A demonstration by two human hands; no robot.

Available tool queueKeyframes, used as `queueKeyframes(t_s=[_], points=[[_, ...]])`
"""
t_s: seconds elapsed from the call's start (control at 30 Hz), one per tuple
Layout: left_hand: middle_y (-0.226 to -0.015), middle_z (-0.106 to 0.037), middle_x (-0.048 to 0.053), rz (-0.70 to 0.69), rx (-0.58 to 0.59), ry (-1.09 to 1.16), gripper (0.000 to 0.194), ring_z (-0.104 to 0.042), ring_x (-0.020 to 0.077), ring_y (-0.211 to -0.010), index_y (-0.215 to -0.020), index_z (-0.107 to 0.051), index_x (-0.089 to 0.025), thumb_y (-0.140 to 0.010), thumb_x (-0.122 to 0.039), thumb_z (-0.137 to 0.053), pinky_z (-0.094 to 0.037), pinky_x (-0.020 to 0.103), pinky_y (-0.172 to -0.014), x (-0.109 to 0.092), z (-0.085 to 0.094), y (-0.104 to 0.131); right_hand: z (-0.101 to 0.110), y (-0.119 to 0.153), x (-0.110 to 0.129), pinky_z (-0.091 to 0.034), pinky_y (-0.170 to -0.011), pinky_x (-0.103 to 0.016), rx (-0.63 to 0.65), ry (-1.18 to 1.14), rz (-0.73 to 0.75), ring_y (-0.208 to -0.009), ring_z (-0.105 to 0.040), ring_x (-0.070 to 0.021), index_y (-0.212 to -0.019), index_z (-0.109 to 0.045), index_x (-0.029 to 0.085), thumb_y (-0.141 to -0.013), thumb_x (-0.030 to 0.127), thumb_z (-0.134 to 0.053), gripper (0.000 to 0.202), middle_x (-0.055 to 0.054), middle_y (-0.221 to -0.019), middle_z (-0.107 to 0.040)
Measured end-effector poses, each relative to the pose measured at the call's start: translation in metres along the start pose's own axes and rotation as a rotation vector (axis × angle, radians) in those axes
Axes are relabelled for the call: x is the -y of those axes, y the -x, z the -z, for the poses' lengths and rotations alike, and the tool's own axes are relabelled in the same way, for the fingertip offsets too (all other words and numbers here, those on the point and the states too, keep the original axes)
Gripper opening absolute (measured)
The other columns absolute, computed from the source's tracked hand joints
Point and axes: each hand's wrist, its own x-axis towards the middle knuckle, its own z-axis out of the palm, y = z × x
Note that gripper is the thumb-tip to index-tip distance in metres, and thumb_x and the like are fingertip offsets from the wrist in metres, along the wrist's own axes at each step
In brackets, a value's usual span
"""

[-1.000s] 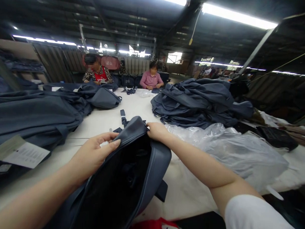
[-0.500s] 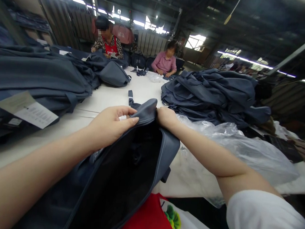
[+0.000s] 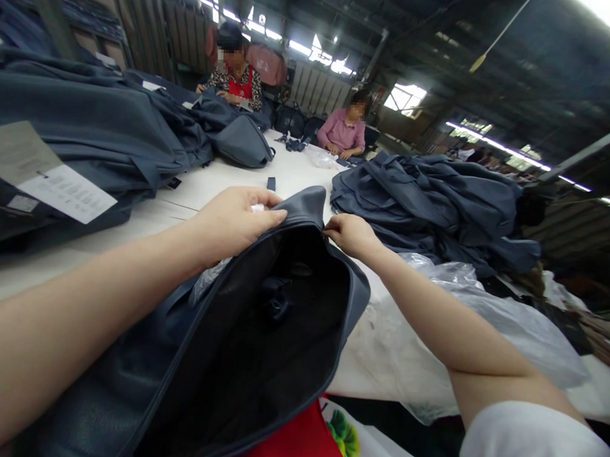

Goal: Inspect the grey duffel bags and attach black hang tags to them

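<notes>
A dark blue bag [image 3: 357, 293] gapes open in front of me, its black lining showing and a small dark bundle [image 3: 276, 298] lying inside. My left hand [image 3: 245, 220] grips the top flap of the bag between thumb and fingers, with a bit of something white at the fingers. At the far end of the opening, my right hand [image 3: 347, 233] pinches the edge near the zipper; any zipper pull is too small to make out. The near part of the bag reaches down to the bottom of the view.
Dark blue bags with paper tags [image 3: 79, 190] are piled at the left. Another dark pile [image 3: 436, 200] lies at the right, with clear plastic [image 3: 482, 321] before it. Two people sit across the white table [image 3: 237, 176].
The bag's opening has spread wider, showing more of the inside. My right hand has shifted slightly right, and its pinching fingers now show. The whole view has tilted a little.
</notes>
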Motion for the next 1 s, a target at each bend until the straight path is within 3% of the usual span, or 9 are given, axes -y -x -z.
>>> queueKeyframes(t_s=[0.2, 0.33, 0.43, 0.57, 0.63, 0.73, 0.8, 0.9, 1.0], points=[[-0.072, -0.071, 0.001, 0.013, 0.047, -0.054, 0.038, -0.065, 0.0196, -0.065, -0.1, -0.07, -0.019, -0.07, -0.042, -0.063, -0.048, 0.026, -0.057, 0.004, -0.007, -0.004, 0.045, 0.039, -0.006, -0.042, -0.058, -0.025, -0.175, -0.491, 0.082, -0.061, -0.057, -0.0148, -0.084, -0.069, 0.014, -0.084, 0.036, -0.061, 0.023, -0.003, -0.07, -0.067], [-0.075, -0.071, 0.001, -0.083, 0.082, -0.211, 0.041, -0.065, 0.0205, -0.07, -0.099, -0.072, -0.02, -0.071, -0.047, -0.061, -0.05, 0.028, -0.065, 0.003, -0.013, -0.004, 0.071, 0.071, 0.011, -0.045, -0.073, -0.032, -0.299, -0.213, 0.352, -0.076, -0.061, -0.0195, -0.08, -0.066, 0.017, -0.087, 0.029, -0.058, 0.017, -0.007, -0.084, -0.069], [-0.08, -0.072, 0.0, -0.173, 0.102, -0.374, 0.039, -0.064, 0.0199, -0.074, -0.098, -0.072, -0.021, -0.073, -0.047, -0.057, -0.049, 0.028, -0.071, 0.003, -0.017, -0.005, 0.08, 0.083, 0.033, -0.045, -0.085, -0.035, -0.186, 0.006, 0.589, -0.092, -0.061, -0.0228, -0.081, -0.066, 0.017, -0.088, 0.027, -0.056, 0.016, -0.01, -0.099, -0.069], [-0.089, -0.073, 0.0, -0.238, 0.168, -0.601, 0.037, -0.064, 0.0205, -0.08, -0.1, -0.072, -0.023, -0.076, -0.046, -0.055, -0.047, 0.03, -0.076, 0.005, -0.017, -0.001, 0.076, 0.091, 0.065, -0.045, -0.072, -0.033, 0.067, 0.247, 0.608, -0.076, -0.062, -0.0214, -0.074, -0.067, 0.015, -0.09, 0.025, -0.052, 0.024, -0.01, -0.077, -0.068], [-0.093, -0.072, 0.001, -0.283, 0.152, -0.701, 0.038, -0.065, 0.0219, -0.085, -0.103, -0.07, -0.024, -0.077, -0.047, -0.056, -0.046, 0.031, -0.077, 0.005, -0.014, 0.007, 0.069, 0.093, 0.08, -0.044, -0.07, -0.032, 0.178, 0.249, 0.739, -0.076, -0.062, -0.0213, -0.075, -0.067, 0.015, -0.088, 0.02, -0.053, 0.019, -0.009, -0.077, -0.068], [-0.098, -0.071, 0.003, -0.314, 0.13, -0.837, 0.045, -0.065, 0.0245, -0.088, -0.113, -0.064, -0.025, -0.077, -0.051, -0.058, -0.047, 0.032, -0.076, 0.006, -0.003, 0.031, 0.058, 0.093, 0.099, -0.045, -0.071, -0.031, 0.373, 0.124, 0.972, -0.08, -0.064, -0.0203, -0.089, -0.068, 0.015, -0.088, 0.019, -0.054, 0.014, -0.008, -0.084, -0.07], [-0.101, -0.071, 0.004, -0.283, 0.142, -0.91, 0.048, -0.065, 0.0262, -0.087, -0.114, -0.062, -0.026, -0.077, -0.055, -0.058, -0.047, 0.034, -0.074, 0.009, 0.008, 0.055, 0.053, 0.092, 0.105, -0.048, -0.072, -0.031, 0.427, 0.039, 0.971, -0.081, -0.065, -0.0211, -0.101, -0.066, 0.013, -0.087, 0.027, -0.06, 0.021, -0.009, -0.089, -0.071], [-0.097, -0.07, 0.005, -0.162, 0.169, -1.013, 0.049, -0.066, 0.0298, -0.084, -0.111, -0.062, -0.026, -0.075, -0.059, -0.059, -0.048, 0.038, -0.07, 0.023, 0.022, 0.103, 0.048, 0.088, 0.102, -0.05, -0.083, -0.035, 0.388, -0.089, 0.916, -0.097, -0.064, -0.0269, -0.121, -0.057, 0.009, -0.071, 0.037, -0.076, 0.06, -0.016, -0.109, -0.067], [-0.091, -0.07, 0.006, -0.004, 0.218, -1.076, 0.036, -0.067, 0.0296, -0.078, -0.104, -0.063, -0.026, -0.077, -0.049, -0.059, -0.048, 0.039, -0.067, 0.047, 0.028, 0.151, 0.044, 0.086, 0.093, -0.046, -0.098, -0.041, 0.362, -0.149, 0.917, -0.119, -0.055, -0.0335, -0.134, -0.046, 0.008, -0.057, 0.038, -0.084, 0.091, -0.022, -0.132, -0.055]])
